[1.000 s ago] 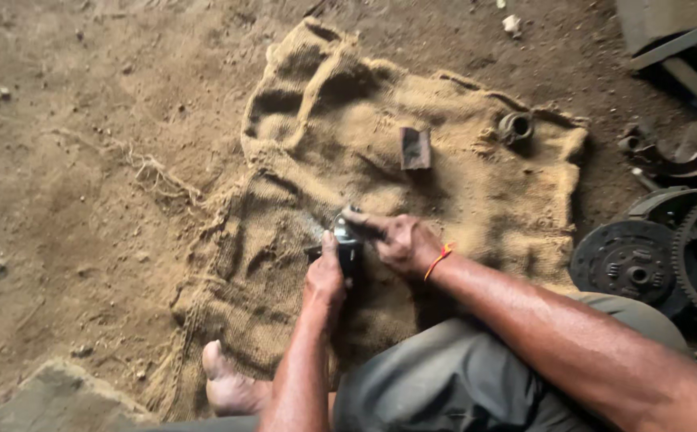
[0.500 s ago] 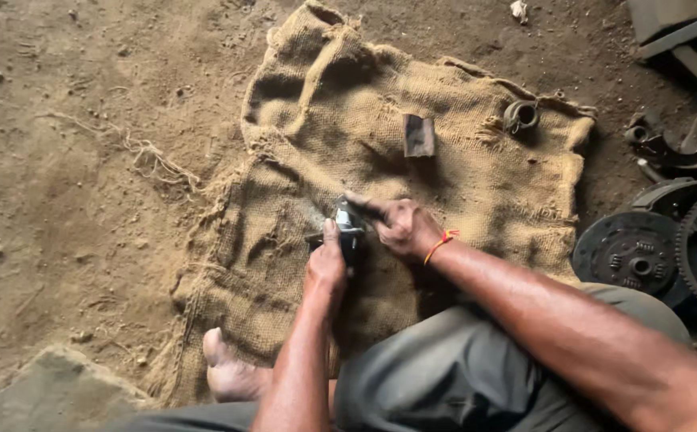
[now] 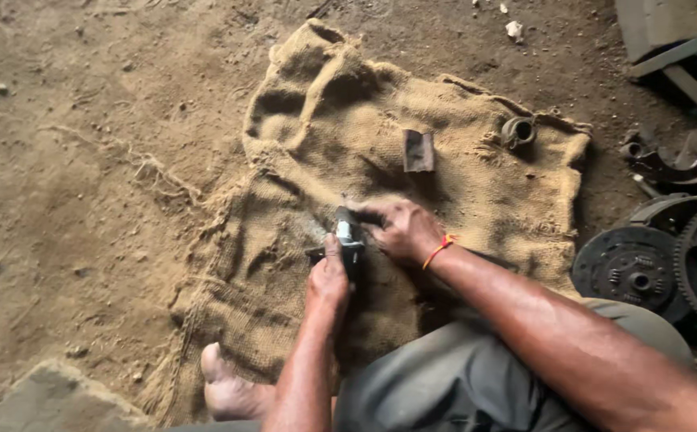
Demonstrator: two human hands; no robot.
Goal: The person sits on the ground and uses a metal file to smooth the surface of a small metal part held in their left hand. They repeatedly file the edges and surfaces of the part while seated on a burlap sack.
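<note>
small metal part [image 3: 347, 236], mid burlap sack [image 3: 476, 188]: gripped by left hand [image 3: 327, 280] from the near side, pinched by right hand [image 3: 400, 230]. flat metal piece [image 3: 418, 150] and ring-shaped part [image 3: 518, 130] lie farther off.

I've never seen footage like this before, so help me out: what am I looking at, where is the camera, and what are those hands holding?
The camera sits on a person's head and looks down, so the two arms are that person's own. They crouch on a dirt floor over a burlap sack. The left hand and right hand together grip a small dark metal part. On the sack lie a flat metal piece and a short metal sleeve. At the right lie round clutch-like discs. A bare foot shows below.
</note>
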